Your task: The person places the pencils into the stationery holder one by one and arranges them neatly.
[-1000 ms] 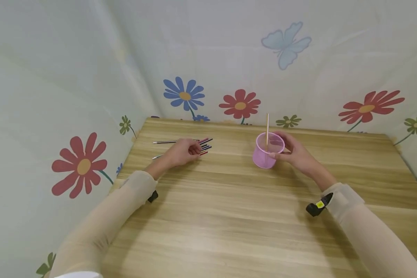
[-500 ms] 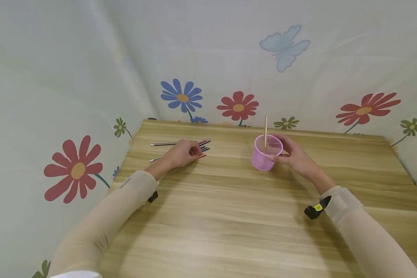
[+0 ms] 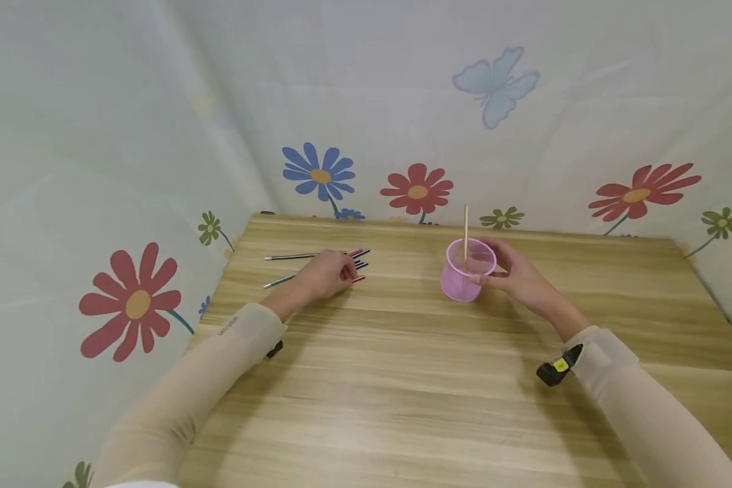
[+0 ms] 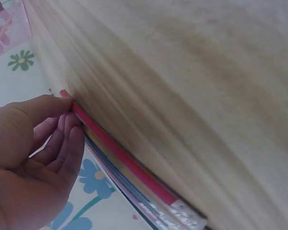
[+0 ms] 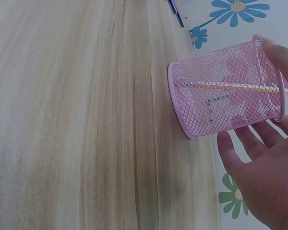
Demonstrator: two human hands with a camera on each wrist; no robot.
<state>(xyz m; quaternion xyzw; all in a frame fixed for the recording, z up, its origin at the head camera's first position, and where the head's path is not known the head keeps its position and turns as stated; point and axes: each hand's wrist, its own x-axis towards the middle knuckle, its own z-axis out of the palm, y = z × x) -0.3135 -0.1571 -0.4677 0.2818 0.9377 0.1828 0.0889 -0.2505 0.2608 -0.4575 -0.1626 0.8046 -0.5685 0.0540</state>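
Observation:
On the left of the table, my left hand is down among several pencils. In the left wrist view its thumb and fingers pinch a red pencil near the end away from the eraser. More pencils lie alongside, such as a dark striped one and a teal one, partly hidden under the hand. My right hand grips the right side of a pink mesh pen cup, thumb at the front of the rim and fingers behind. One yellow pencil stands in the cup, rising above the rim.
The wooden table meets a pale curtain printed with flowers and a butterfly at its back and left edges. A black wrist camera hangs below the right sleeve, near the tabletop.
My left hand has shifted slightly right along the pencils, its fingertips closer to the red pencil's end. My right hand stays on the cup. The head view has tilted slightly.

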